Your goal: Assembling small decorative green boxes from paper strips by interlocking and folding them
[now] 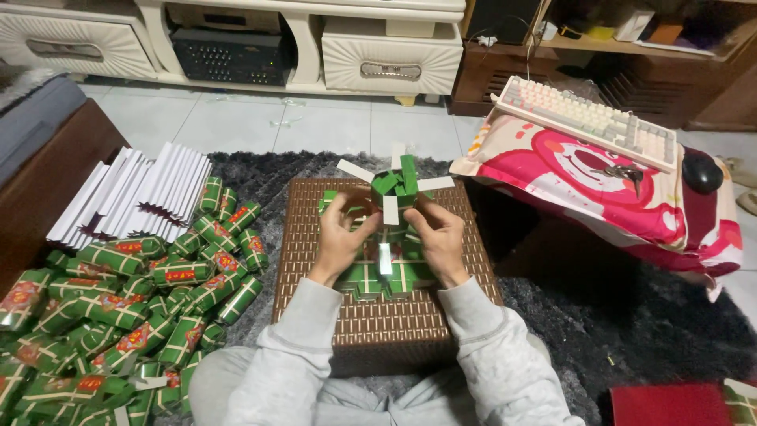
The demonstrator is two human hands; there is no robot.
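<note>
Both hands work on a green and white paper box (392,189), half folded, its flaps sticking up and outward. My left hand (341,235) grips its left side, fingers curled around the flaps. My right hand (438,237) holds the right side, thumb pressed on a white strip. Under the hands lies a flat green printed sheet (378,276) on a brown woven box (394,315) that serves as a work surface. Grey sleeves cover both arms.
A heap of folded green packets with red labels (142,300) lies to the left, beside a fan of flat white sheets (134,193). A pink cushion (599,189) at right carries a keyboard (587,118) and a black mouse (700,170). A dark shaggy rug (631,315) covers the floor.
</note>
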